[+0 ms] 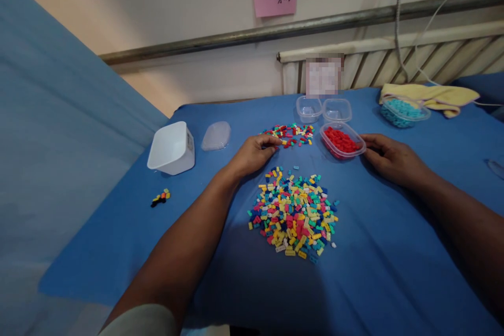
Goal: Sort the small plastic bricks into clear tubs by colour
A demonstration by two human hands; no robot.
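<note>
My left hand (254, 155) is at the near left edge of a loose spread of small mixed building bricks (293, 131). Its index finger reaches out to a yellow brick, with the thumb a little apart below, and nothing shows gripped between them. With thumb and fingers, my right hand (389, 157) grips the right rim of a clear plastic container (343, 156) that holds red bricks (342, 140). Closer to me, between my forearms, lies a larger heap of multicoloured bricks (295, 212).
Two clear containers (309, 110) stand behind the red bricks. At back right, a tub of turquoise bricks (403, 113) sits by a yellow cloth (433, 95). On the left are a white box (169, 149), a translucent lid (216, 135) and several loose bricks (160, 198).
</note>
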